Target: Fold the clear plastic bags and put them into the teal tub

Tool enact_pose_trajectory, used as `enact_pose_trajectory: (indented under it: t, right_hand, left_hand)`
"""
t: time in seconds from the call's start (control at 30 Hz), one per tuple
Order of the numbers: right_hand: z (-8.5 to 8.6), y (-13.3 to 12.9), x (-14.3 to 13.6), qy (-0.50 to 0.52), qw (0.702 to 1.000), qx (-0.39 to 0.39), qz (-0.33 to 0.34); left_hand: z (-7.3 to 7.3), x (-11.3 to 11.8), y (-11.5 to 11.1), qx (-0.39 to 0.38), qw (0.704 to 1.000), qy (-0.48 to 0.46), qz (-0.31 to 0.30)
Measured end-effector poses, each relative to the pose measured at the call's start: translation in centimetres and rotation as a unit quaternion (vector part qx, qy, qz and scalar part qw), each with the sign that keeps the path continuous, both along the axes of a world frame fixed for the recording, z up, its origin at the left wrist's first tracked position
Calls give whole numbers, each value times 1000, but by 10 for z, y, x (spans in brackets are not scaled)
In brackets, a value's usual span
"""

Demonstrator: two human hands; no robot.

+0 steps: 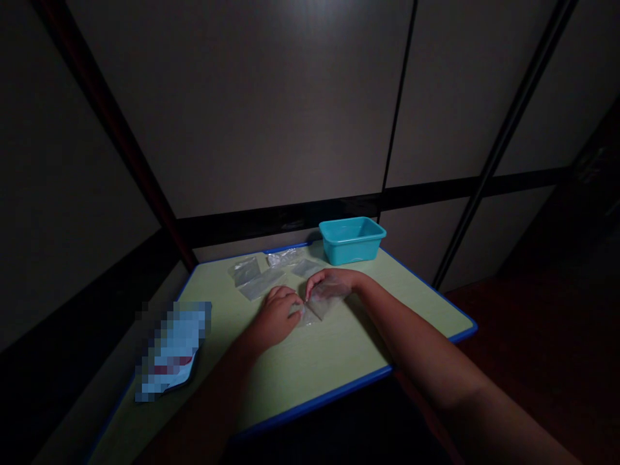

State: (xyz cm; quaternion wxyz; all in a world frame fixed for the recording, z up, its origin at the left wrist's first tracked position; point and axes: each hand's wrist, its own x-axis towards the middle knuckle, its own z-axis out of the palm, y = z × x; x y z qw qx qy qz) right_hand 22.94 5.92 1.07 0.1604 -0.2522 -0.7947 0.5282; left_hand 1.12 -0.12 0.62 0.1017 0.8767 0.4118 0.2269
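A thin clear plastic bag point(320, 307) lies low over the table between my two hands. My left hand point(277, 316) is closed at the bag's left side, its thumb and fingers pinching the edge. Curled over from the other side, my right hand point(339, 279) has its fingertips pressed together on the same bag, close to my left fingertips. Part of the film spreads in front of my right palm. Just beyond my hands, more flat clear bags point(261, 284) rest on the table, along with a crinkled, shiny plastic packet point(284, 258) whose contents I cannot make out.
The pale green table point(320, 361) has a blue rim. At its back right corner stands a turquoise plastic basket point(353, 248). On the left edge lies a blurred-out, light-blue flat object point(177, 349). Panelled cabinet doors point(281, 116) rise right behind the table.
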Motion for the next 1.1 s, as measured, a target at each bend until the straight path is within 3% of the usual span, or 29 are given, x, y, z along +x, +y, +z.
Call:
enact_pose_trajectory:
  t: [0.13,0.2,0.37,0.57,0.7,1.1]
  right_hand:
    - [-4,2,0,-9,1000,-5,-19]
    - [-6,3,-1,-12,999,-28,-34]
    - [-7,-2,-13,-2,993,-54,-102]
    - [-9,-2,-25,8,993,6,-116]
    - [-7,-3,-27,4,996,41,-84]
    - [-5,-13,-38,26,996,36,-76]
  left_hand:
    - [3,1,2,-22,997,-74,-2]
    - [4,2,3,-71,987,-145,14]
    - [8,8,4,-277,908,-303,80]
    - [15,8,4,-374,842,-361,148]
    - [17,7,4,-391,830,-375,134]
    - [14,7,5,-398,824,-379,135]
